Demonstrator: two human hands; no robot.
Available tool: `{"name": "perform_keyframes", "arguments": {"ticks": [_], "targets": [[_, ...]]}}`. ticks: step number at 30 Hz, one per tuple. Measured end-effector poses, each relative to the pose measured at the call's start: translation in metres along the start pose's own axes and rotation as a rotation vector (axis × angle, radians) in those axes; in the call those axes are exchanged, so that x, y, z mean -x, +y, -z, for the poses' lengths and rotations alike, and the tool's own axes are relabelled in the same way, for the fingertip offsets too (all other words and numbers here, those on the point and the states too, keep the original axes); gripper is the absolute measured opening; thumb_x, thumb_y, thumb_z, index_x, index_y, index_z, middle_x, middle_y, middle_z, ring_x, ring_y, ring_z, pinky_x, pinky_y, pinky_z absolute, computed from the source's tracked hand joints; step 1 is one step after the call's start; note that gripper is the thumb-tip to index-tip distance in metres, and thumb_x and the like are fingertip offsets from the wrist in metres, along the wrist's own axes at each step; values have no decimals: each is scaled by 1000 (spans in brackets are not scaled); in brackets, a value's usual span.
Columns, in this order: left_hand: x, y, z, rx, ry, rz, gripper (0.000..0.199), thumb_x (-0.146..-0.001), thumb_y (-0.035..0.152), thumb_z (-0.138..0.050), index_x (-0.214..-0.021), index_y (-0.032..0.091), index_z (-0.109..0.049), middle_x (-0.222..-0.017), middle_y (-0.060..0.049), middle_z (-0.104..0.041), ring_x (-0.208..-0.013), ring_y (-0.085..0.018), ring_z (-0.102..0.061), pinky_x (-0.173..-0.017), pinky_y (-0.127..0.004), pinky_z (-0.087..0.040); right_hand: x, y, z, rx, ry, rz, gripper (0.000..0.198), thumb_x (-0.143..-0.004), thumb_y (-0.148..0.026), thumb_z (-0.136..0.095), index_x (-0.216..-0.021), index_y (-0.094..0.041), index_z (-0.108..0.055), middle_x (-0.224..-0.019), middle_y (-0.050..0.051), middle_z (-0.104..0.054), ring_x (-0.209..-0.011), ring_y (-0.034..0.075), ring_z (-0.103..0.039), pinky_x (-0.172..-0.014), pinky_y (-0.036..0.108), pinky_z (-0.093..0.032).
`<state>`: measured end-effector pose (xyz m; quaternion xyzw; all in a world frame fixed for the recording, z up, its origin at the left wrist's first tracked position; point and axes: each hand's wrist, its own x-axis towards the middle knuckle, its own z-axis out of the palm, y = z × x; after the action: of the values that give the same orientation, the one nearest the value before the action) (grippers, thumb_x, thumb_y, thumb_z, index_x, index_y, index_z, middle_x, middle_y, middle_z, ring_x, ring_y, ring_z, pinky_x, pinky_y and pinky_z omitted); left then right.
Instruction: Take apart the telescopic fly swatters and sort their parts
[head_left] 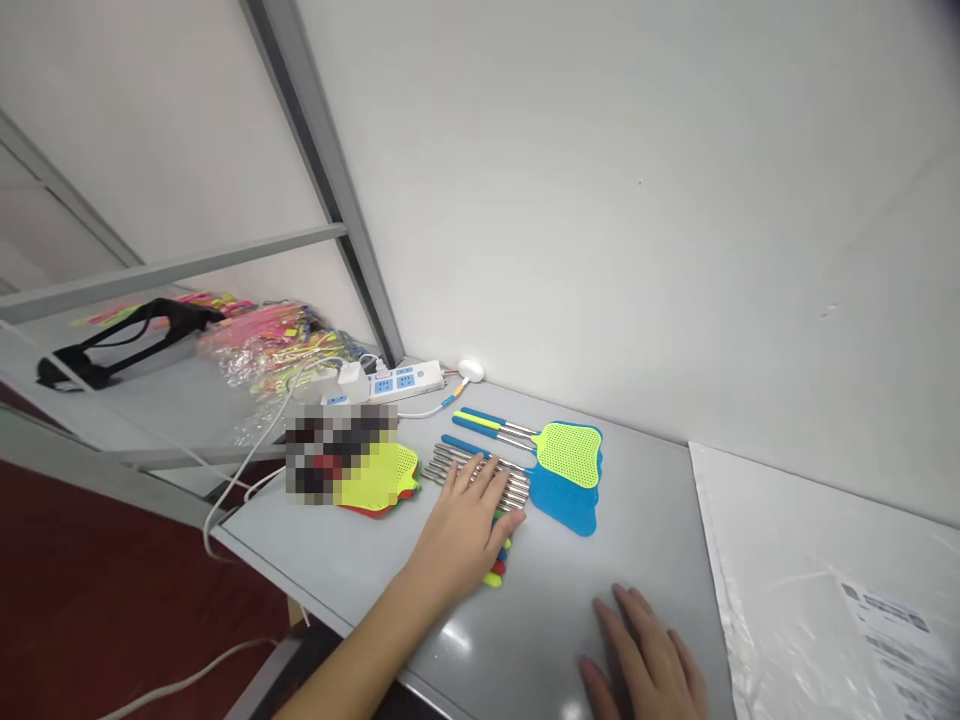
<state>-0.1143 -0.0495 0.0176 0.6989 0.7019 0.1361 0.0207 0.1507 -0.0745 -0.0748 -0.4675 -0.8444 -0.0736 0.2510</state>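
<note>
My left hand (469, 520) lies over a row of metal telescopic rods (516, 490), fingers stretched out on top of them. Coloured handle ends (494, 578) in yellow-green, red and blue stick out below its thumb. Just right of the rods are blue fly swatter heads (566, 505), partly covered by a yellow-green fly swatter (570, 452) whose handle points left. On the other side lies a stack with a yellow fly swatter head (375, 478) uppermost and red and green edges under it. Near the front edge, my right hand (649, 660) is over the tabletop with its fingers apart, holding nothing.
A white power strip (409, 381) with plugs and cables stands at the back left, beside a round white device (472, 370). Pixelated items cover part of the left stack. A white plastic bag (817, 600) lies right. Bagged colourful goods (277, 340) fill the left shelf.
</note>
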Motion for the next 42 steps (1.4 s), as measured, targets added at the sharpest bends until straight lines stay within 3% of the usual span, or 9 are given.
{"name": "perform_keyframes", "arguments": {"ticks": [9, 19, 26, 32, 37, 40, 42], "targets": [[-4, 4, -1, -16, -37, -15, 57, -99, 53, -31, -142, 19, -47, -148, -6, -47, -144, -31, -29, -117, -62, -14, -11, 9, 13, 3, -63, 110, 40, -91, -43, -52, -126, -24, -56, -130, 13, -61, -114, 33, -60, -87, 50, -45], [-8, -17, -2, 19, -18, -164, 52, -98, 53, -36, -139, 24, -51, -146, -6, -50, -142, -32, -32, -115, -65, -14, -26, -11, 24, -100, -154, -93, 33, -91, -36, -56, -123, -26, -56, -128, 10, -57, -116, 30, -54, -92, 48, -43], [-8, -23, -3, 76, -64, -191, 52, -100, 50, -32, -143, 23, -46, -152, -6, -41, -143, -33, -28, -114, -67, -13, -35, -17, 22, -137, -180, -176, 31, -92, -35, -55, -121, -26, -56, -123, 10, -56, -115, 29, -52, -94, 50, -42], [-3, -26, 2, 148, -81, -169, 47, -101, 45, -32, -139, 22, -49, -150, -5, -44, -143, -31, -30, -116, -65, -11, -38, -22, 25, -211, -83, -221, 23, -93, -33, -53, -115, -25, -59, -123, 10, -56, -113, 28, -54, -93, 47, -45], [2, -16, 6, 283, -96, -177, 39, -101, 41, -35, -128, 23, -57, -144, -4, -52, -140, -28, -35, -117, -63, -13, -92, -32, 47, -215, -99, -176, 21, -98, -32, -46, -107, -24, -63, -111, 8, -62, -100, 24, -60, -86, 41, -47], [4, -12, 8, 356, -70, -182, 35, -100, 37, -38, -123, 23, -60, -141, -4, -56, -138, -28, -38, -117, -62, -15, -152, -44, 48, -116, -268, -66, 24, -100, -28, -42, -110, -22, -63, -107, 8, -64, -93, 21, -61, -80, 37, -46], [6, -12, 10, 382, -40, -181, 33, -100, 35, -38, -121, 23, -60, -139, -4, -57, -137, -28, -39, -116, -62, -16, -192, -55, 34, 4, -423, -7, 23, -99, -25, -43, -107, -22, -64, -104, 7, -64, -93, 21, -60, -76, 33, -45]]}}
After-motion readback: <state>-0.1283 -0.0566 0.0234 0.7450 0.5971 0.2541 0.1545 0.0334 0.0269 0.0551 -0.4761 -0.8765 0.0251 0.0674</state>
